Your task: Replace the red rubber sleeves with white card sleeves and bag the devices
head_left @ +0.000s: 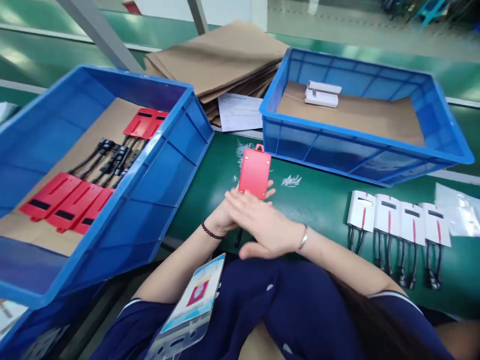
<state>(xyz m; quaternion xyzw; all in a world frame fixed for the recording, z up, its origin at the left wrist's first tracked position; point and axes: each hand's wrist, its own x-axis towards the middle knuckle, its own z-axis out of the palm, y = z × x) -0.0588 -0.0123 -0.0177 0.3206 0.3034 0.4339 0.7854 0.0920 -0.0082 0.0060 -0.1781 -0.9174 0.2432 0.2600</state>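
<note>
A red plastic case (255, 172) with screws at its corners and a small loop at its top lies on my left hand (221, 217). My left fingertips show past its right edge, and the palm is mostly hidden beneath. Flat across the case's lower end and my left fingers rests my right hand (262, 222), fingers stretched out and thumb apart. A short dark cable end (238, 238) shows below my hands. Just beyond the case are clear plastic scraps (244, 150), and a small heap of clear bits (291, 181) lies to its right.
At left, a blue bin (176, 145) holds several red cases (71, 202) with black cables. The right blue bin (360, 145) contains white pieces (321, 95). Several white cabled units (388, 216) line the green table beside a clear bag (459, 210). Brown cardboard sheets (221, 55) are stacked behind.
</note>
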